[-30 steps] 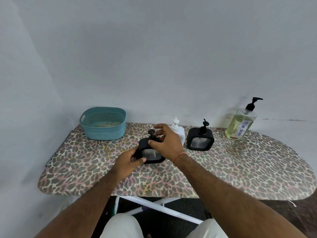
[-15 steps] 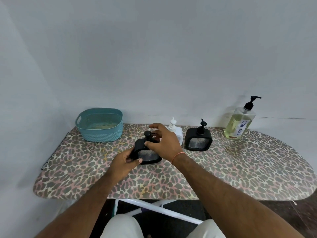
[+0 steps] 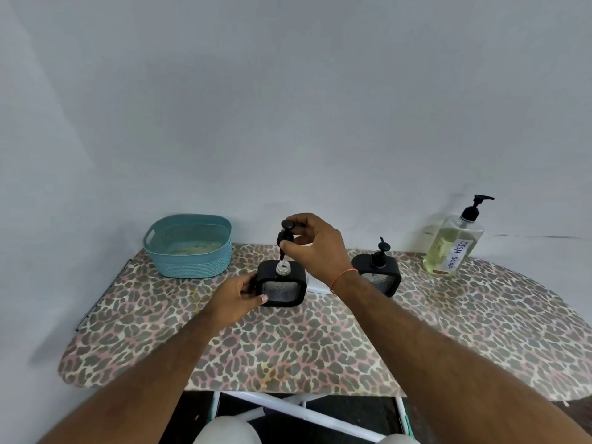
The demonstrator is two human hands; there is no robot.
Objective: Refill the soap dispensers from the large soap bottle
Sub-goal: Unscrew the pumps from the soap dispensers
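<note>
Ironing board [image 3: 320,347], leopard-print cover: serves as your desk, against wall.
Teal basket [image 3: 189,248]: far left corner of board.
Large soap bottle [image 3: 453,248], yellow liquid, "DISH SOAP" label, black pump: far right, upright, well apart from your hands.
Black dispenser [image 3: 282,285]: board centre, neck open; your left hand [image 3: 237,298] grips its left side.
Second black dispenser [image 3: 378,274]: just right of your wrist, pump on.
Pump head [image 3: 286,233]: pinched in your right hand [image 3: 315,248] fingers, lifted above open neck.
</note>
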